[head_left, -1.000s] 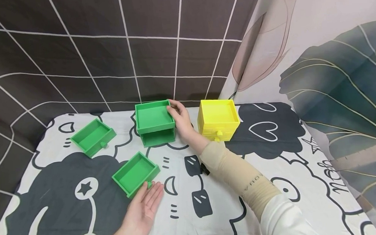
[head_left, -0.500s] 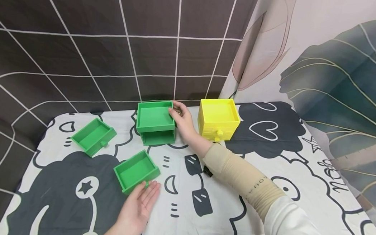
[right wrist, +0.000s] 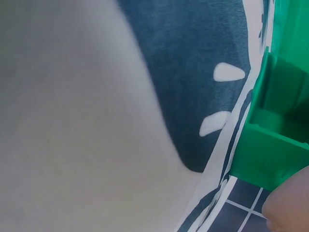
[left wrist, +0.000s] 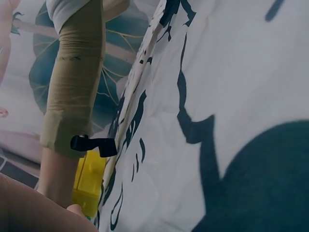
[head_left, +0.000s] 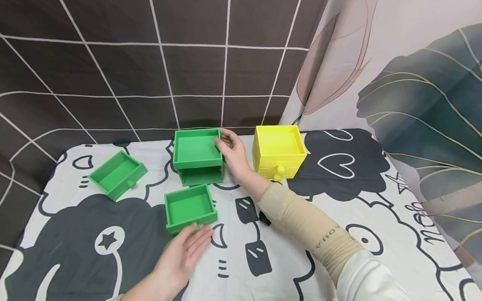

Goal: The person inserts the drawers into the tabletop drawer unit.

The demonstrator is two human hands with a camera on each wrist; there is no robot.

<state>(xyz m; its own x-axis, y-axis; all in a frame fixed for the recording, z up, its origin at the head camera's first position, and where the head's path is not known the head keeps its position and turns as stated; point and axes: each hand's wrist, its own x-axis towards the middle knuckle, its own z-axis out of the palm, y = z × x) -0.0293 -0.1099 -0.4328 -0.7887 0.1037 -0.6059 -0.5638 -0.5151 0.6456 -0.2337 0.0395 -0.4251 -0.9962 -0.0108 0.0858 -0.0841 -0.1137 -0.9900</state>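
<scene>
A green mini drawer cabinet [head_left: 197, 149] stands near the back of the cloth, its lower slot open to the front. My right hand [head_left: 234, 154] grips its right side, thumb over the top rim. A loose green drawer [head_left: 189, 206] lies just in front of the cabinet, roughly square to it. At its front panel, my left hand [head_left: 183, 254] pinches the knob between thumb and fingers, palm turned up; the knob itself is mostly hidden. Close up in the right wrist view are the cabinet's green wall [right wrist: 263, 157] and a fingertip [right wrist: 289, 203].
Another green drawer [head_left: 117, 175] lies at the left, knob facing front right. Right of my right hand stands a yellow drawer cabinet [head_left: 279, 150] with its knobs to the front. A patterned cloth [head_left: 289, 267] covers the table; a dark grid curtain [head_left: 194, 70] hangs behind.
My left hand has moved the loose drawer right and slightly back, turning it to face the cabinet more squarely. The cabinet shifted a little under my right hand, which keeps its grip.
</scene>
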